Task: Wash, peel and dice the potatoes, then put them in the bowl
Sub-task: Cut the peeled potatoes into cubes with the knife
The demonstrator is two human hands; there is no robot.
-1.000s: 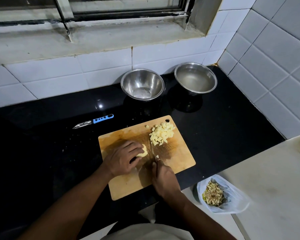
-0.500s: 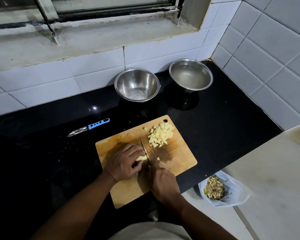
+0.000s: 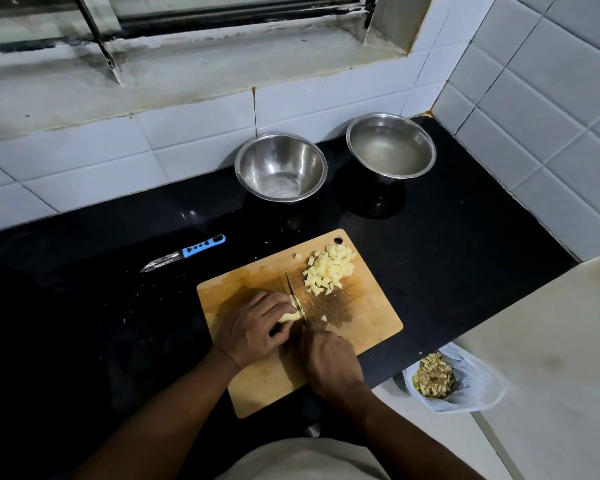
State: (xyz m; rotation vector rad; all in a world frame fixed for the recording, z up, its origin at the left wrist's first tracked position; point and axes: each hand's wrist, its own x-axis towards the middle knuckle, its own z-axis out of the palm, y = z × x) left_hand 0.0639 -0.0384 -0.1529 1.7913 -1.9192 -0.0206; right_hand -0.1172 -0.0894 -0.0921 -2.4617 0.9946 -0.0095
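Compared with 1 second ago, the knife [image 3: 296,298] has shifted left on the cutting board [image 3: 361,317], closer to the fingers holding the potato piece [image 3: 289,317], and that piece now shows less.

Current state: the left hand [image 3: 253,328] is curled over the potato piece, pinning it to the board. The right hand [image 3: 329,358] is wrapped around the knife handle, with the blade standing on edge against the piece. The 2 hands sit just beside each other. The diced potato [image 3: 329,270] lies heaped at the far right corner of the board. Beyond the board, 2 steel bowls stand on the counter [image 3: 465,271]: the empty bowl [image 3: 280,168] on the left and the water bowl [image 3: 391,145] on the right. A blue-handled peeler [image 3: 184,252] lies on the counter left of the board.

Procedure, as judged: keep the left fingertips tucked back from the blade, cut straight down in even strokes, then push the cubes toward the heap.

Limits of view: the knife handle is hidden inside the right hand. Most of the potato piece is covered by the left hand, so its remaining size cannot be told. A plastic bag [image 3: 471,386] below the counter edge holds scraps, probably peelings.
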